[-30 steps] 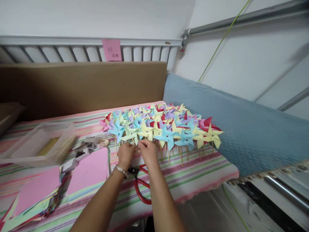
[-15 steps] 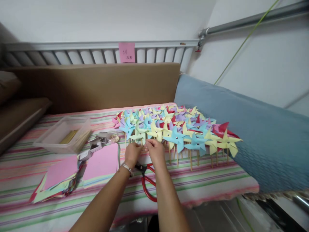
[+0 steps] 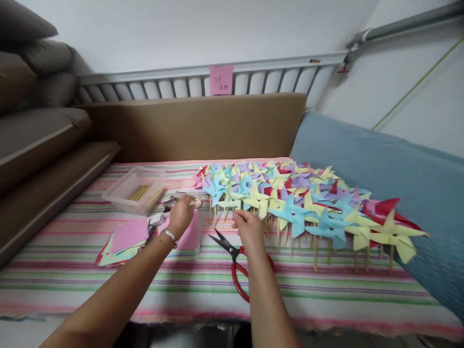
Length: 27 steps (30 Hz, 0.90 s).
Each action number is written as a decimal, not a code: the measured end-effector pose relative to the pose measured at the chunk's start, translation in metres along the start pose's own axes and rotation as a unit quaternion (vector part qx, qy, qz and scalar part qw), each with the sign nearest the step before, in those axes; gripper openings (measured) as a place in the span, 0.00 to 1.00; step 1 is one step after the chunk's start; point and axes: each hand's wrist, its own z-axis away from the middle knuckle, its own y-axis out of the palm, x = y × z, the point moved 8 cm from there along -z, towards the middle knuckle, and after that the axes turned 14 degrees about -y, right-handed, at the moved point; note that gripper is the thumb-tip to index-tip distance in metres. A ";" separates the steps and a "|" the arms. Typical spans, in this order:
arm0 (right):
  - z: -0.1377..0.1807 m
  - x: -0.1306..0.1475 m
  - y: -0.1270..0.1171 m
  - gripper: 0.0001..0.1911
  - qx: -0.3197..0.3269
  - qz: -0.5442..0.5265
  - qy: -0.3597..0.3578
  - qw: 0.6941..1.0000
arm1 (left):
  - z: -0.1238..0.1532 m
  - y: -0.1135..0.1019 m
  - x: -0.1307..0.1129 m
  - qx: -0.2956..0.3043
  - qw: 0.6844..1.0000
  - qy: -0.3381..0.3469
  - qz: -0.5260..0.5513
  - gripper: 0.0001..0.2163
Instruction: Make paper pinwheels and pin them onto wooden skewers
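Observation:
A large spread of paper pinwheels (image 3: 290, 198) in blue, yellow, purple and red lies on wooden sticks across the striped cloth (image 3: 203, 285). My right hand (image 3: 249, 228) rests at the near left edge of the spread, its fingers curled by the sticks; what it holds is hidden. My left hand (image 3: 182, 213), with a bracelet at the wrist, reaches left over a small round container (image 3: 194, 199) with its fingers bent. Red-handled scissors (image 3: 235, 261) lie open on the cloth just under my right wrist.
A clear plastic box of wooden sticks (image 3: 136, 191) sits at the back left. Stacks of coloured paper squares, pink on top (image 3: 128, 237), lie left of my hands. A cardboard panel (image 3: 195, 125) stands behind, a blue cushion (image 3: 391, 169) at right, brown cushions at left.
My left hand has left the pinwheel sticks and moved left toward the small container. My right hand stays by the sticks. The camera has turned left, so everything has shifted right.

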 end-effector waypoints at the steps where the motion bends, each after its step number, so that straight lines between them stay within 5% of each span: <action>1: 0.000 0.000 0.002 0.18 0.003 -0.001 0.001 1.000 | -0.003 0.000 -0.001 -0.005 1.000 0.008 -0.004 0.13; 6: 0.004 0.001 0.010 0.17 0.015 -0.009 0.008 1.000 | -0.043 -0.016 0.015 -0.034 0.999 0.001 -0.027 0.16; 11: 0.005 0.003 0.020 0.16 0.043 0.001 0.009 0.999 | -0.069 -0.029 0.051 0.026 0.997 -0.012 -0.072 0.13; 17: 0.011 0.003 0.053 0.13 0.128 0.036 -0.007 0.991 | -0.014 -0.057 0.087 0.001 0.997 0.053 -0.064 0.12; 22: 0.035 0.003 0.094 0.14 0.241 0.148 -0.041 0.958 | 0.033 -0.113 0.116 -0.161 0.980 0.117 -0.013 0.10; 27: 0.053 0.004 0.117 0.18 0.234 0.219 -0.060 0.945 | 0.070 -0.102 0.114 -0.135 0.982 0.130 0.018 0.10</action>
